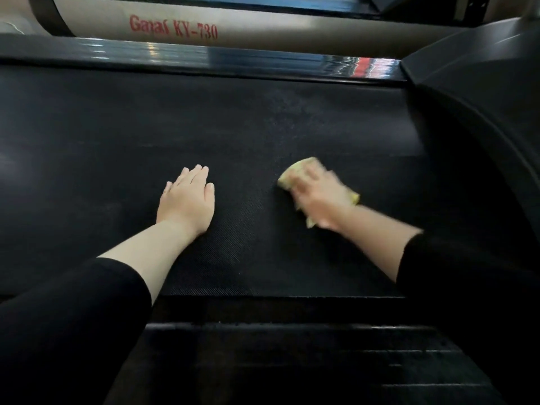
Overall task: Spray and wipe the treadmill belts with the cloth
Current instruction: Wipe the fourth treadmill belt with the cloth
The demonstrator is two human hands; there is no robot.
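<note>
On the belt, left hand flat.

I am seeing a cream housing running along the upper edge of the frame, its red lettering ending in "KY-730". Just below it, a glossy black rail is catching reflections. A dark curved cover is filling the upper right, and a black ribbed panel is lying across the bottom centre.

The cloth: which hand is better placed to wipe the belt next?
Right: the right hand grips the yellow cloth on the belt; the left hand rests flat, holding nothing.
</note>
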